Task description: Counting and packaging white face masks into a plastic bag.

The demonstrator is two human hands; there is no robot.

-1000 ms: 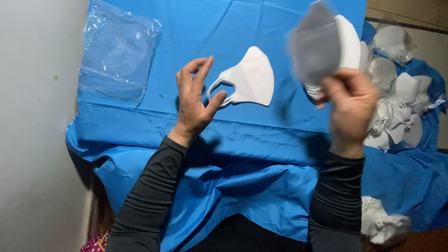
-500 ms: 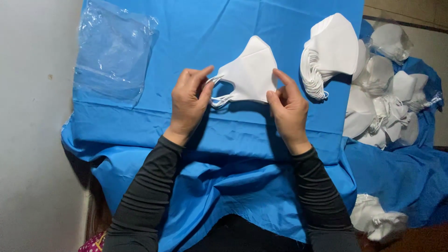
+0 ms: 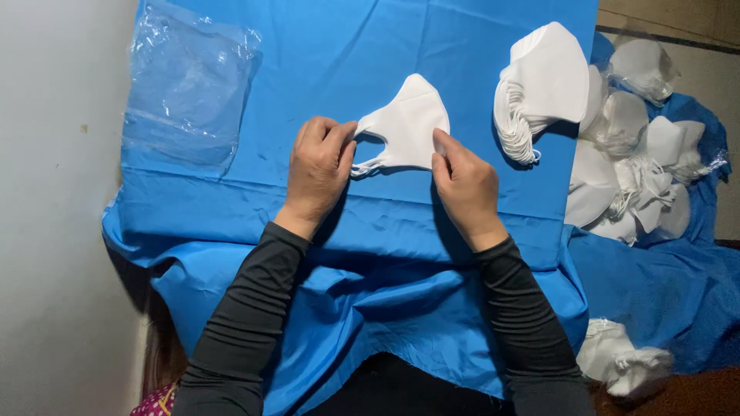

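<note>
White, soft-looking fabric: one folded face mask [image 3: 407, 123], lying flat on the blue cloth [image 3: 347, 54] near the middle of the work surface, ear loops trailing off its left edge.

Left hand [image 3: 317, 173]: I have the fingers curled and closed at the loop end of the mask, thumb and forefinger pinching there; the exact strand held is too small for me to tell. Right hand [image 3: 466, 185]: fingers drawn together, forefinger tip pressing the mask's lower right edge flat to the cloth, nothing grasped.

Handling note, as I judge it: keep the right fingertip as the anchor while the left works the loops, pull lightly and along the surface so the fold stays shut and the mask does not skid or crease.

Surroundings: stack of white masks [image 3: 543, 85], just right of the mask, loops hanging at its left side, nearest thing the right hand could knock. Loose masks in clear wrappers [image 3: 640, 154], heaped further right. Clear plastic bags [image 3: 189, 85], flat at upper left, well apart from both hands. A crumpled white bundle [image 3: 624, 362], lower right, off the cloth. Nothing lies between my hands and the mask.
</note>
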